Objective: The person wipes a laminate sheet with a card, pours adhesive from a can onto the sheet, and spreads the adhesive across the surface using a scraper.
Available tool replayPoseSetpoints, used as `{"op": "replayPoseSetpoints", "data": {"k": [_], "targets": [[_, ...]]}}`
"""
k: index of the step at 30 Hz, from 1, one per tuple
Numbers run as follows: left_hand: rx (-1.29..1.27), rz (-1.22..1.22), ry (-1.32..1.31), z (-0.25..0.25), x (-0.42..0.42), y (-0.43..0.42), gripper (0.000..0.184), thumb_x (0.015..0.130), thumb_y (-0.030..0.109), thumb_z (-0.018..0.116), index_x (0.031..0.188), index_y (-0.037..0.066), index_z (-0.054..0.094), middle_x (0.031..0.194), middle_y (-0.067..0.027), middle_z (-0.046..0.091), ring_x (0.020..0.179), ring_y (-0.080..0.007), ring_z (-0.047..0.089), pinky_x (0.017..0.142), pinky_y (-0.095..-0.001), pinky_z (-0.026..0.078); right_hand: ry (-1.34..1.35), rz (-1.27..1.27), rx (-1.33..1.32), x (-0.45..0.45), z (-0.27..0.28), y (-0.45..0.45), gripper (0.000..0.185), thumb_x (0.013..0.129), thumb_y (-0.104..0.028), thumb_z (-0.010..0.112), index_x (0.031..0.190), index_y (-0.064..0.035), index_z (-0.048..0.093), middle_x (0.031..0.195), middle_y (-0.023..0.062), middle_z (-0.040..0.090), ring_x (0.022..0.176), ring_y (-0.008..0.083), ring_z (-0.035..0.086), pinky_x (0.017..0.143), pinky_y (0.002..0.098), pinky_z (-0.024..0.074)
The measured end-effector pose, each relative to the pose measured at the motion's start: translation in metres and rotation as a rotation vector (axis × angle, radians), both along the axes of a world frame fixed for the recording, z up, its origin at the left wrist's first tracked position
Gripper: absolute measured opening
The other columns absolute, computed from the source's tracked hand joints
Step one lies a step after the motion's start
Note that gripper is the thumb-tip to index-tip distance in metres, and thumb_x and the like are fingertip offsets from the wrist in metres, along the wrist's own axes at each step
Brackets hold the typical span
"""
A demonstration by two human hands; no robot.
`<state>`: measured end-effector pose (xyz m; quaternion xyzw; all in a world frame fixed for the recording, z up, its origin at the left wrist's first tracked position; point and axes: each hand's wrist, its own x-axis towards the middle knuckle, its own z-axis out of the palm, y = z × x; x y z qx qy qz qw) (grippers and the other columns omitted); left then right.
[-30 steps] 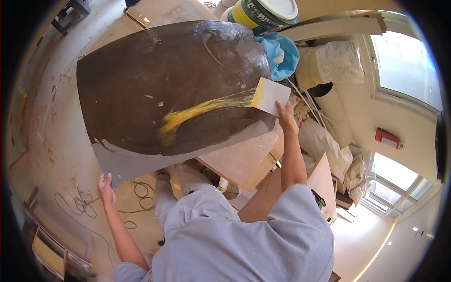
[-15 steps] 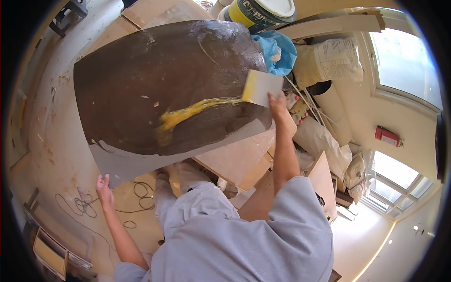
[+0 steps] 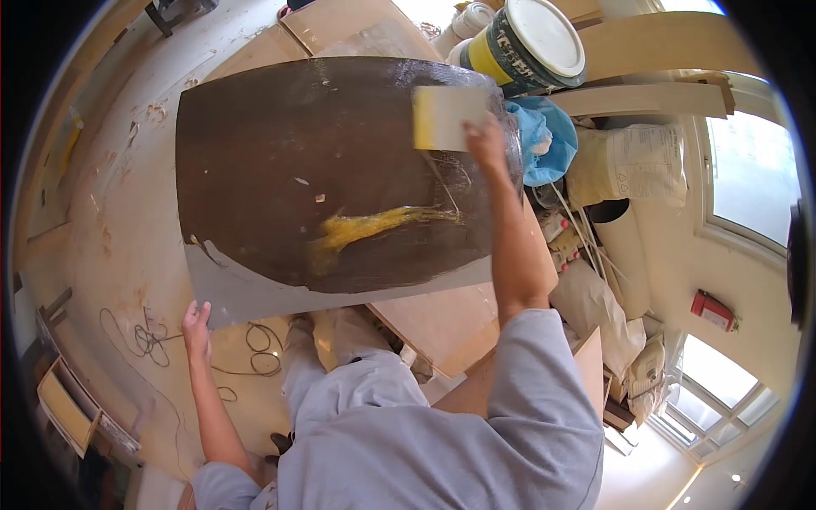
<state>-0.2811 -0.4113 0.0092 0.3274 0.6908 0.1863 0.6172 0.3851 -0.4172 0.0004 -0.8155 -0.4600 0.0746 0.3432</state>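
A flat rectangular spreader (image 3: 448, 117), pale grey with yellow along its left edge, is gripped in my right hand (image 3: 485, 140). It is over the far right part of a large sheet, which is mostly coated in a dark brown, glossy layer (image 3: 255, 140). A smear of yellow paste (image 3: 364, 225) lies across the coating, nearer to me. Bare grey sheet (image 3: 246, 296) shows along the near edge. At the sheet's near left corner, my left hand (image 3: 197, 327) pinches the edge between thumb and fingers.
Behind the sheet at the right stands a lidded bucket (image 3: 531, 47). Beside it is a blue plastic bag (image 3: 548, 140), with a white sack (image 3: 633, 161) further right. Boards (image 3: 442, 327) lie under the sheet. A cable (image 3: 263, 350) coils on the floor at the left.
My right hand has carried the spreader away from me and leftward over the sheet, off the yellow smear's right end. My left hand still holds the corner. The camera view has shifted slightly.
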Motion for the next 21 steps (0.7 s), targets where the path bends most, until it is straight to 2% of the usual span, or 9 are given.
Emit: {"op": "replayPoseSetpoints", "data": {"k": [5,8,9,10,14,16,17,19,21], "targets": [[0.088,0.021,-0.023,-0.019,-0.011,-0.012,0.032,0.092,0.011,0.055,0.120,-0.004,0.049,0.108,-0.0093,0.061,0.095,-0.0145,0.058,0.084,-0.0274,0.045,0.296,0.426,-0.292,-0.183,0.048,0.027,0.002,0.072,0.000,0.060,0.073,-0.0007,0.062,0.089,0.0240,0.059,0.072,0.0435,0.058,0.063,0.0444,0.0490],[0.069,0.086,0.066,-0.032,-0.018,-0.026,0.044,0.092,0.014,0.057,0.128,-0.005,0.043,0.112,-0.0110,0.060,0.095,-0.0158,0.059,0.081,-0.0268,0.046,-0.223,0.438,0.121,-0.101,0.036,0.000,0.017,0.082,-0.011,0.058,0.095,-0.0009,0.063,0.087,0.0233,0.061,0.076,0.0424,0.060,0.066,0.0433,0.0498],[0.057,0.112,0.099,-0.034,-0.026,-0.032,0.049,0.092,0.016,0.058,0.132,-0.005,0.039,0.113,-0.0118,0.059,0.096,-0.0162,0.059,0.080,-0.0265,0.046,-0.101,0.265,-0.091,-0.053,0.026,-0.011,0.025,0.086,-0.014,0.061,0.107,-0.0017,0.060,0.088,0.0166,0.066,0.082,0.0286,0.063,0.074,0.0419,0.0505],[0.088,0.091,0.087,-0.029,-0.026,-0.034,0.048,0.092,0.017,0.058,0.131,-0.004,0.041,0.112,-0.0112,0.060,0.094,-0.0159,0.060,0.077,-0.0264,0.047,0.472,0.031,0.104,-0.018,0.024,-0.009,0.028,0.088,-0.016,0.060,0.109,0.0016,0.059,0.090,0.0134,0.066,0.082,0.0216,0.063,0.072,0.0350,0.0511],[0.010,0.098,-0.012,-0.007,-0.009,-0.035,0.035,0.091,0.009,0.057,0.122,-0.005,0.050,0.104,-0.0102,0.064,0.092,-0.0136,0.059,0.079,-0.0249,0.046,0.151,-0.002,-0.046,0.053,-0.001,0.043,0.032,0.084,-0.013,0.063,0.112,0.0033,0.058,0.100,0.0139,0.066,0.087,0.0210,0.063,0.074,0.0334,0.0503],[0.019,0.103,-0.001,-0.002,-0.004,-0.037,0.034,0.091,0.009,0.057,0.122,-0.005,0.050,0.104,-0.0102,0.064,0.092,-0.0134,0.059,0.079,-0.0241,0.046,0.150,0.099,-0.051,-0.012,0.002,0.098,0.029,0.080,-0.009,0.061,0.108,-0.0032,0.063,0.103,0.0159,0.066,0.095,0.0294,0.063,0.083,0.0357,0.0483],[0.023,0.101,0.001,-0.001,-0.004,-0.037,0.034,0.091,0.008,0.057,0.122,-0.005,0.050,0.105,-0.0103,0.064,0.092,-0.0133,0.059,0.078,-0.0237,0.045,-0.203,0.338,-0.092,-0.037,-0.017,0.117,0.033,0.074,-0.004,0.059,0.106,-0.0051,0.065,0.100,0.0192,0.065,0.090,0.0340,0.063,0.080,0.0388,0.0502],[0.033,0.125,0.020,-0.002,-0.003,-0.038,0.034,0.091,0.008,0.056,0.122,-0.005,0.050,0.104,-0.0103,0.064,0.091,-0.0131,0.060,0.079,-0.0240,0.045,-0.143,0.516,-0.045,-0.147,0.005,0.144,0.015,0.071,-0.001,0.057,0.084,-0.0030,0.064,0.085,0.0175,0.064,0.078,0.0353,0.063,0.068,0.0439,0.0520],[0.041,0.120,0.005,-0.004,-0.001,-0.039,0.034,0.091,0.008,0.056,0.122,-0.005,0.050,0.106,-0.0108,0.064,0.093,-0.0134,0.059,0.081,-0.0246,0.045,-0.078,0.587,-0.194,-0.247,-0.003,0.136,0.023,0.071,-0.003,0.059,0.093,-0.0031,0.052,0.073,0.0155,0.061,0.073,0.0363,0.062,0.064,0.0440,0.0511]]}}
